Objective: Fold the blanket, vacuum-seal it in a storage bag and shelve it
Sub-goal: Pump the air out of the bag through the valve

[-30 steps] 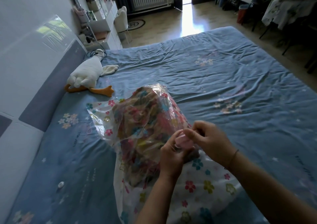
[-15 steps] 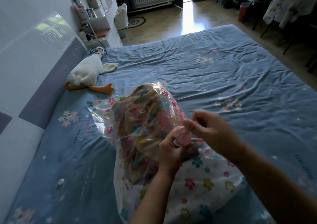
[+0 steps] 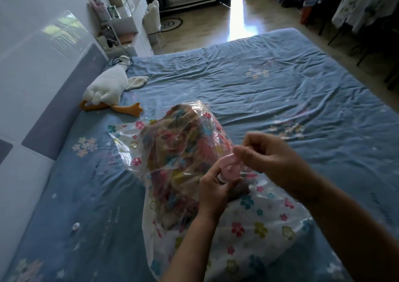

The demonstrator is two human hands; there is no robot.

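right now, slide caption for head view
Left hand and right hand pinch a pink cap on the storage bag holding the blanket.

Glossy clear plastic bag (image 3: 248, 223) on matt wrinkled cloth sheet (image 3: 269, 91)

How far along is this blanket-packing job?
Done: the blanket already sits bundled inside the flowered storage bag, which lies on the bed. In hand: the left hand and right hand both grip a small pink piece on the bag, probably its air valve. Left: the bag looks loose, so sealing seems unfinished, and it is not yet shelved.
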